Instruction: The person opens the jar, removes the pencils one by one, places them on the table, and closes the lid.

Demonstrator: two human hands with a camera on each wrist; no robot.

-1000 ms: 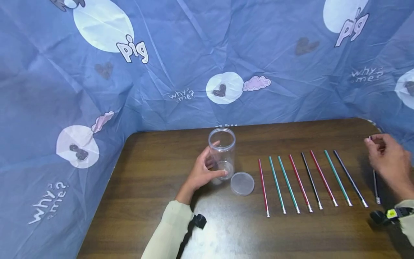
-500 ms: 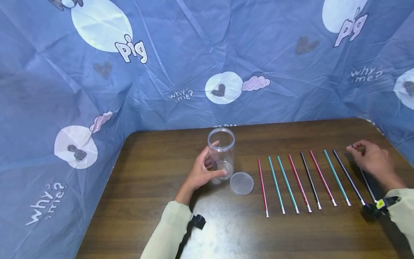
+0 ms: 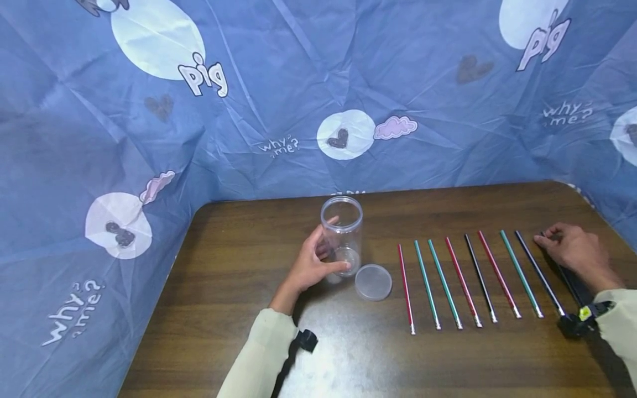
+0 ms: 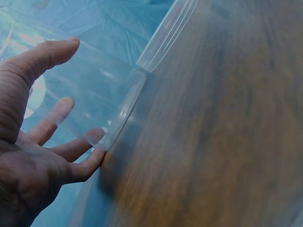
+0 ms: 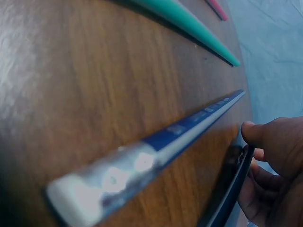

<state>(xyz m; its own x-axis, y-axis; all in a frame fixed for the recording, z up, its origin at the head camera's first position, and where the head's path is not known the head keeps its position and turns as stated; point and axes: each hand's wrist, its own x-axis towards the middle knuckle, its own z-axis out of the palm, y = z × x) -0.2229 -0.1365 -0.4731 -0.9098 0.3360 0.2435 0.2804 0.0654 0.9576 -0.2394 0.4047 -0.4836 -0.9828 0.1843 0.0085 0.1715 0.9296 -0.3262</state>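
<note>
My left hand [image 3: 308, 262] holds an upright clear plastic jar [image 3: 350, 239], thumb on the near side and fingers round the far side. The left wrist view shows those fingers through the jar wall [image 4: 102, 80]. No lid is on the jar; a round clear lid [image 3: 373, 282] lies flat beside its base. At the right end of a pencil row, my right hand [image 3: 577, 251] pinches the far end of a black pencil [image 5: 233, 189] between thumb and fingers. Close to its left lies a dark blue pencil [image 5: 199, 120] with a white eraser. The wrist strap partly hides the black pencil's near end.
Several more pencils lie side by side between lid and right hand: a red pencil [image 3: 406, 290] at the left end, then teal pencils [image 3: 427, 284], other reds and another black pencil [image 3: 480, 279]. A blue printed cloth [image 3: 278, 99] hangs behind the brown table [image 3: 224, 331].
My right hand has moved left with the black pencil, bringing it closer to the dark blue one, and has dropped slightly lower in the view. My left hand, jar and lid stay put.
</note>
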